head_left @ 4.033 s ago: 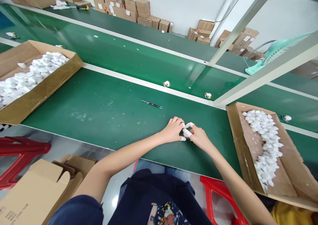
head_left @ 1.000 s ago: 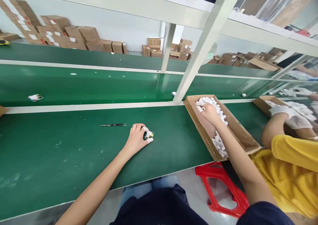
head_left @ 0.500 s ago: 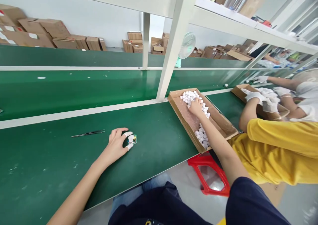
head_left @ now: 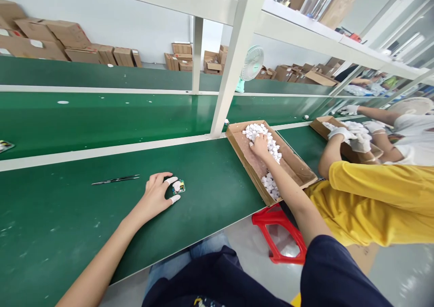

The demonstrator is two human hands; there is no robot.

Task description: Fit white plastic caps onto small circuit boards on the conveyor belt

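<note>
My left hand [head_left: 158, 191] rests on the green bench, its thumb and index finger in white finger cots and spread apart. Just beyond those fingertips lies a small circuit board [head_left: 182, 187] with a round white piece on it. A pair of black tweezers [head_left: 115, 180] lies to the left of that hand. My right hand [head_left: 260, 145] reaches into a shallow cardboard box [head_left: 247, 157], its fingertips among many small white pieces [head_left: 271, 186]. Whether it grips one of them is hidden.
A post [head_left: 233, 63] rises behind the box. On the green conveyor belt, another board [head_left: 5, 146] sits at far left. A co-worker's yellow shirt [head_left: 369, 198] is close on my right, with gloved hands beyond. Under the bench edge stands a red stool [head_left: 281, 234].
My right hand has shifted slightly within the pile of white pieces. A board has come into view on the belt at far left. The view has turned a little.
</note>
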